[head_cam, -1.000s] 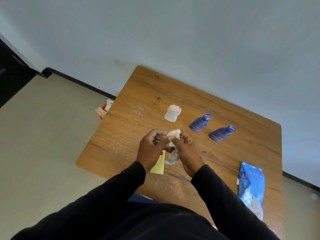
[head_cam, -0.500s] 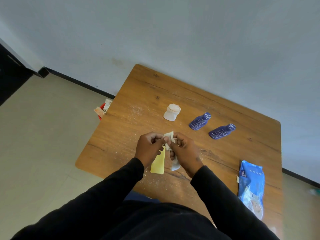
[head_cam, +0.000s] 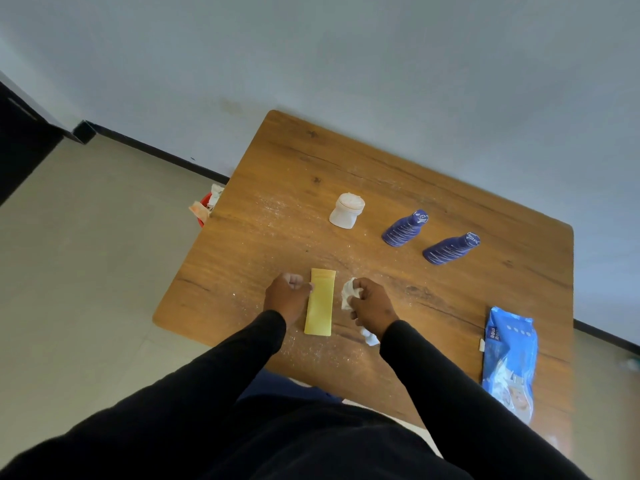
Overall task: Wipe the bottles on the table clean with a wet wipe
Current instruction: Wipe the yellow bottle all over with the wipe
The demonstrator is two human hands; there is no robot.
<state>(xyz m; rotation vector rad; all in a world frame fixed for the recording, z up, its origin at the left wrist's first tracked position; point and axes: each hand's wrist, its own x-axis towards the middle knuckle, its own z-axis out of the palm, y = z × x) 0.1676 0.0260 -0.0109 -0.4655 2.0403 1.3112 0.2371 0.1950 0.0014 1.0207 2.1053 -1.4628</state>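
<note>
Your right hand (head_cam: 372, 304) is pinching the crumpled white wet wipe (head_cam: 349, 293) (limp, light). Your left hand (head_cam: 287, 296) is curling, fingertips touching the flat yellow plastic tube (head_cam: 320, 301) lying between hands on the wooden table (head_cam: 450, 192). Probably light, slick; hold mid-body.

Only readable text: "mee" in white letters on the blue wipes pack (head_cam: 509, 358), printed sideways near its far left corner; the pack lies at the table's (head_cam: 277, 161) near right edge. Row of small white marks beside the word, too small to read. White print on caps of the two blue bottles (head_cam: 405, 229) (head_cam: 450, 249), far left of the pack, is illegible. Yellow packet (head_cam: 320, 303), left of the pack, shows no readable text.
</note>
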